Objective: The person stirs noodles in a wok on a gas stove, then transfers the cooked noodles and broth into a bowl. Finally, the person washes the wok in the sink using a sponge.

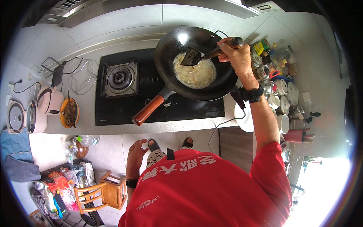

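My right hand (234, 55) grips the dark handle of a wok spatula (191, 57), whose blackened blade is held over the food in a large black wok (170, 71). Pale, bubbling food in liquid (195, 74) covers the wok's bottom; I cannot tell what it is. The wok sits over the right side of a black glass gas cooktop (124, 110), its reddish wooden handle (149, 110) pointing toward me and left. Away from the counter, my left hand (137, 153) hangs beside my body with fingers apart and nothing in it.
A bare left burner (119, 77) adjoins the wok. Farther left are a wire rack (83, 76), an orange bowl of food with chopsticks (69, 113) and a pink rice cooker (37, 117). Jars and bottles (272, 62) crowd the right. A wooden chair (112, 193) stands behind me at left.
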{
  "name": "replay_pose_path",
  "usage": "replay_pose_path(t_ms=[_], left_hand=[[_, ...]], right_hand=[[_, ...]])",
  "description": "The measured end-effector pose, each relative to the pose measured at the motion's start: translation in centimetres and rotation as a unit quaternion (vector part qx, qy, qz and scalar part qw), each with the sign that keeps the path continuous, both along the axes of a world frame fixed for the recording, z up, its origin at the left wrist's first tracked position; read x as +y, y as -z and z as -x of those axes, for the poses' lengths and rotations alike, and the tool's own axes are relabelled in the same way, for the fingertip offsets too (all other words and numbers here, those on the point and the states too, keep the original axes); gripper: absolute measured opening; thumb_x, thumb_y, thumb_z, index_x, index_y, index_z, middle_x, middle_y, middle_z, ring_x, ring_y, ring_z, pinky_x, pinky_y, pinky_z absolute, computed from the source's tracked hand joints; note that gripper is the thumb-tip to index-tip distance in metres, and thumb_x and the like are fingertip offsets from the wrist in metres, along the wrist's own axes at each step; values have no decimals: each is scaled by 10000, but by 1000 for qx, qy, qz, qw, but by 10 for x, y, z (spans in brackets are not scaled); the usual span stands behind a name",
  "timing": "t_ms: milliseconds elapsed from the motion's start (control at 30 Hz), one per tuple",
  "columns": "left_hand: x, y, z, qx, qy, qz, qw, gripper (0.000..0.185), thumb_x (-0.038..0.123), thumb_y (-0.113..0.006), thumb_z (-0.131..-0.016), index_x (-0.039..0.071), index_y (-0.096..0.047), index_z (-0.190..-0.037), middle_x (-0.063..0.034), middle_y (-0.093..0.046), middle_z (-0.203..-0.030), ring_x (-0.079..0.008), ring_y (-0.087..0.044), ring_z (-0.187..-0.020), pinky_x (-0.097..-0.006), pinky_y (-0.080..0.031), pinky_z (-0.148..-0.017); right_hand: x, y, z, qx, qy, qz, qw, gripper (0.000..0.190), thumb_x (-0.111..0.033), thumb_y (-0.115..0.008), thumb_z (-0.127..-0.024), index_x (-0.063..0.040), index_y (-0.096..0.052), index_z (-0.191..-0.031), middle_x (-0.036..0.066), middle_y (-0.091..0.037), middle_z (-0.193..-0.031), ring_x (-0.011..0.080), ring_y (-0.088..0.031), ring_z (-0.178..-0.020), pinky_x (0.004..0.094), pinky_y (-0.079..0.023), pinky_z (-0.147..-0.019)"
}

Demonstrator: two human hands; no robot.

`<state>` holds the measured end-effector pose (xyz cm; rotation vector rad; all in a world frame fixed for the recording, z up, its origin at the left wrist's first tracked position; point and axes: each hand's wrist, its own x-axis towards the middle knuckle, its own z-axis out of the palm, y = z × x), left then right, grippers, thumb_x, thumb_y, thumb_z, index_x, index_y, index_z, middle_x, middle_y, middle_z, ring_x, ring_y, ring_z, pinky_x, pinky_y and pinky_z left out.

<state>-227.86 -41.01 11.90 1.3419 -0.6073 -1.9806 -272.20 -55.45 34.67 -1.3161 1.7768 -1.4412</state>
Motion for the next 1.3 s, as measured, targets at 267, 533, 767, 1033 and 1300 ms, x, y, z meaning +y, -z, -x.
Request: replay_pose_path(t_ms=[267,533,767,1033,1300], left_hand=[[2,-3,-1,-22,-8,-11,1000,274,212,-508,-1022,15,-668,-1126,67,-436,-721,-31,-440,-638,-299,-501,-815],[4,-5,0,-28,3,7,1000,283,211,-496,-1026,5,-666,-1120,62,-435,-694,-29,-416,-617,-287,-503,-801],[5,-4,1,-18,-8,-13,1000,288,214,-495,-1027,-2,-661,-1120,63,-430,-681,-29,-411,-606,-285,-501,-807],[6,-4,1,-17,-1,5,1000,289,220,-503,-1025,-3,-655,-1131,59,-448,-692,-29,-426,-613,-293,-497,-818],[5,4,-2,10,-9,2,1000,283,218,-512,-1027,-1,-654,-1136,50,-486,-728,-33,-438,-630,-298,-497,-816]], right_hand=[[-1,2,2,7,0,-1,1000,180,-127,-643,-902,26,-704,-978,108,-713,-825,130,-672,-633,253,-586,-582],[0,5,1,7,-5,6,1000,183,-120,-639,-896,31,-707,-974,93,-705,-802,127,-669,-635,252,-589,-591],[-2,2,-4,33,-9,-6,999,184,-118,-648,-889,28,-710,-983,85,-704,-796,118,-670,-637,243,-590,-588],[-6,0,-6,24,-14,-12,1000,185,-121,-649,-890,23,-708,-990,78,-711,-797,123,-685,-655,245,-591,-596],[-11,-4,-12,5,-25,1,1000,135,-119,-675,-844,-4,-699,-911,56,-681,-735,128,-671,-624,266,-580,-573]])
